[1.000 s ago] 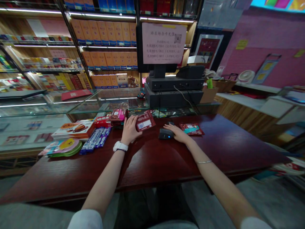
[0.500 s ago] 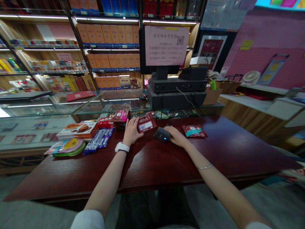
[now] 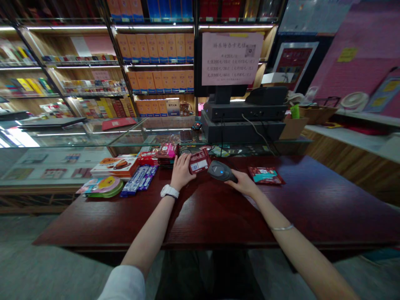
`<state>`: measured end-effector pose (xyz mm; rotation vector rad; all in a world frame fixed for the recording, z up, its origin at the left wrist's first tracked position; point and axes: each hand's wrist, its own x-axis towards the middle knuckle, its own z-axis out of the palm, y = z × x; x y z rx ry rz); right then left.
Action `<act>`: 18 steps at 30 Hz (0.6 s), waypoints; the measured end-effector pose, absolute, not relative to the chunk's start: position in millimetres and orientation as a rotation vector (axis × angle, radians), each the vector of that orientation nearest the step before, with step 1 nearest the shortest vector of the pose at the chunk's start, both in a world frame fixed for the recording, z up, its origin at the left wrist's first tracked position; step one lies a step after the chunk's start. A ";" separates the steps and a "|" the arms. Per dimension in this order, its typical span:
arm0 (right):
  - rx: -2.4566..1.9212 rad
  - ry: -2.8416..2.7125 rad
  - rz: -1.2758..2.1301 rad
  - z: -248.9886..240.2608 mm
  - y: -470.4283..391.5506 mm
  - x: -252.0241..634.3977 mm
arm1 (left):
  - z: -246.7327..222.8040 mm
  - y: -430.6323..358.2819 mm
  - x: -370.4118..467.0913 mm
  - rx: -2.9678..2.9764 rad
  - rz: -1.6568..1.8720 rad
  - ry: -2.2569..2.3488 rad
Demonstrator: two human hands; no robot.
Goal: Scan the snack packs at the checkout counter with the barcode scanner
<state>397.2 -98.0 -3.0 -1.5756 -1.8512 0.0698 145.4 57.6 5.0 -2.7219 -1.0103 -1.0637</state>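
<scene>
My left hand (image 3: 182, 171) holds a dark red packet (image 3: 199, 161) by its left end, with the white barcode label facing up. Beside it, my right hand (image 3: 244, 182) is wrapped round the handle of a dark barcode scanner (image 3: 220, 171), whose blue light is on and whose head points at the packet. Another red and teal packet (image 3: 266, 175) lies flat on the table to the right. Just behind my left hand is a stack of packets with a pink one (image 3: 168, 151) on top.
On the dark red table (image 3: 200, 221), blue-purple packets (image 3: 139, 180), an orange and white box (image 3: 114, 166) and round green-edged packs (image 3: 105, 187) lie at the left. Behind stand a glass counter (image 3: 125, 134) and a monitor with a paper sign (image 3: 231, 58).
The scanner's head has lifted and turned toward the packet, with my right hand shifted along its handle. The whole view has swung slightly left.
</scene>
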 end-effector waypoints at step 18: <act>-1.623 -1.917 0.083 -1.4 -98.3 391.7 | -3.3 60.6 146.9 -2.688 -1.041 -1.028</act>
